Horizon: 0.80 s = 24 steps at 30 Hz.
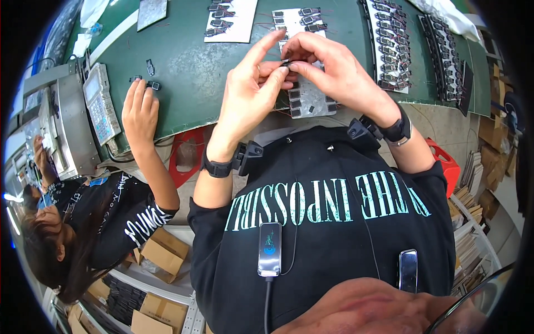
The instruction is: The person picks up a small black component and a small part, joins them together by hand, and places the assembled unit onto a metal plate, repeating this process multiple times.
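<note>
Over the near edge of the green worktable (189,89), my two hands meet at a small black part (286,63), mostly hidden by the fingertips. Thumb and curled fingers of my left hand (251,92) pinch it, while the index finger sticks up. From the other side my right hand (334,68) grips the same piece between thumb and fingers. Directly beneath lies a pale board (314,108) carrying rows of small black rectangular modules with thin wires; my hands cover its middle.
A white board (236,30) with similar wired modules lies farther left. Two long trays of modules (392,50) (445,61) stand at right. A co-worker's hand (140,114) touches small black parts beside a grey keypad device (100,100). Red stools (445,167) stand below the table edge.
</note>
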### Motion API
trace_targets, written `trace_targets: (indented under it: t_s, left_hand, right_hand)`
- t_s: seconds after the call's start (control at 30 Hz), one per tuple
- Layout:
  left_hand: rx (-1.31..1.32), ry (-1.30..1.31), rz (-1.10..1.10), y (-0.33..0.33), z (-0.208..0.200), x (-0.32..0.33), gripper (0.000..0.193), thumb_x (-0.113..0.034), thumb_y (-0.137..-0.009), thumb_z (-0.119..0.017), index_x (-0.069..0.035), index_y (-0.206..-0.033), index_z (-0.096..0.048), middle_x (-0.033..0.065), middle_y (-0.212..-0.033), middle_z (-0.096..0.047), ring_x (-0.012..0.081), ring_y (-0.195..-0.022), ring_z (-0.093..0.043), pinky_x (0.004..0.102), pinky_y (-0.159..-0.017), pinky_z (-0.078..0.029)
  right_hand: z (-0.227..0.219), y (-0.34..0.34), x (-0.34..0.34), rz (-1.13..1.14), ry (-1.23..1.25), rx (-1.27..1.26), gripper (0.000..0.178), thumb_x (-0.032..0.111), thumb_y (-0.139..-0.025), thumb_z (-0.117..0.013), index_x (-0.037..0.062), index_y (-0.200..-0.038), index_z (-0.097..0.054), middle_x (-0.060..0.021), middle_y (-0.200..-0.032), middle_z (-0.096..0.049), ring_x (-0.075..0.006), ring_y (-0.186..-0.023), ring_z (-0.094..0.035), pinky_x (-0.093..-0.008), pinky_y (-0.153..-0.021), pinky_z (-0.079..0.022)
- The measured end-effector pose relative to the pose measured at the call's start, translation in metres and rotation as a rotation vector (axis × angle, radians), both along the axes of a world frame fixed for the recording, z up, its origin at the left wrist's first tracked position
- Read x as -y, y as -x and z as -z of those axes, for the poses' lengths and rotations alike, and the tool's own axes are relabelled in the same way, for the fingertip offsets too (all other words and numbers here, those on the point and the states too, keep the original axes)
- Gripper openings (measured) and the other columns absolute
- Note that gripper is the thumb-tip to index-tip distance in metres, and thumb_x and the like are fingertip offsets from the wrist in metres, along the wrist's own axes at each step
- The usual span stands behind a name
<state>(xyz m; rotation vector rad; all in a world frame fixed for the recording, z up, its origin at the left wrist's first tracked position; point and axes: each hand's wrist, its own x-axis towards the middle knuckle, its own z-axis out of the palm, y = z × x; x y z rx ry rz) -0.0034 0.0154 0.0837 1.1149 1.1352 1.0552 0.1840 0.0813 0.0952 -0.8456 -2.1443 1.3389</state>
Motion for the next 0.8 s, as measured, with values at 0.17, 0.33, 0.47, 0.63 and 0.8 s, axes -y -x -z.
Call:
trace_targets:
  t_s: [0.17, 0.33, 0.47, 0.63, 0.8]
  left_hand:
    - [-0.21, -0.116, -0.108, -0.003, 0.0, 0.0, 0.047, -0.002, -0.091, -0.063, -0.004, -0.137, -0.052, 0.0099, -0.083, -0.075, 0.0129, -0.081, -0.072, 0.0287, -0.075, -0.056]
    - [-0.404, -0.096, -0.121, 0.012, -0.019, -0.033, 0.028, -0.013, -0.089, -0.067, -0.003, -0.115, -0.066, 0.0094, -0.083, -0.075, 0.0137, -0.074, -0.071, 0.0285, -0.069, -0.054]
    - [-0.561, -0.137, -0.222, 0.049, -0.008, -0.093, 0.023, -0.019, -0.085, -0.065, -0.004, -0.1, -0.073, 0.0085, -0.084, -0.076, 0.0165, -0.071, -0.071, 0.0286, -0.068, -0.054]
    - [-0.89, -0.158, -0.099, 0.074, 0.017, -0.154, 0.028, -0.02, -0.083, -0.062, -0.005, -0.103, -0.074, 0.0111, -0.086, -0.076, 0.0252, -0.076, -0.073, 0.0334, -0.072, -0.056]
    - [-0.969, -0.25, -0.147, 0.068, 0.022, -0.162, 0.02, -0.019, -0.086, -0.064, -0.004, -0.095, -0.073, 0.01, -0.087, -0.074, 0.0231, -0.076, -0.071, 0.0359, -0.07, -0.055]
  right_hand:
    - [-0.014, 0.002, 0.007, 0.095, -0.107, 0.014, 0.024, 0.001, -0.091, -0.065, -0.0008, -0.114, -0.061, -0.011, -0.101, -0.065, -0.0214, -0.09, -0.065, -0.0317, -0.083, -0.053]
    - [-0.012, 0.0, 0.001, 0.236, -0.356, -0.056, 0.025, 0.0, -0.09, -0.064, 0.0004, -0.115, -0.062, -0.0116, -0.103, -0.066, -0.0236, -0.09, -0.066, -0.0314, -0.082, -0.053]
    - [-0.011, -0.02, -0.014, 0.371, -0.479, 0.114, 0.021, 0.002, -0.089, -0.065, 0.0018, -0.11, -0.066, -0.0107, -0.1, -0.067, -0.0242, -0.09, -0.066, -0.0317, -0.08, -0.052]
    - [0.007, -0.039, -0.024, 0.382, -0.498, 0.326, 0.015, 0.005, -0.089, -0.067, 0.0026, -0.103, -0.07, -0.0092, -0.097, -0.068, -0.0256, -0.091, -0.066, -0.0331, -0.078, -0.052]
    - [0.012, -0.04, -0.022, 0.317, -0.535, 0.342, 0.013, 0.006, -0.087, -0.069, 0.0026, -0.098, -0.072, -0.0092, -0.094, -0.068, -0.0276, -0.09, -0.065, -0.0359, -0.078, -0.052]
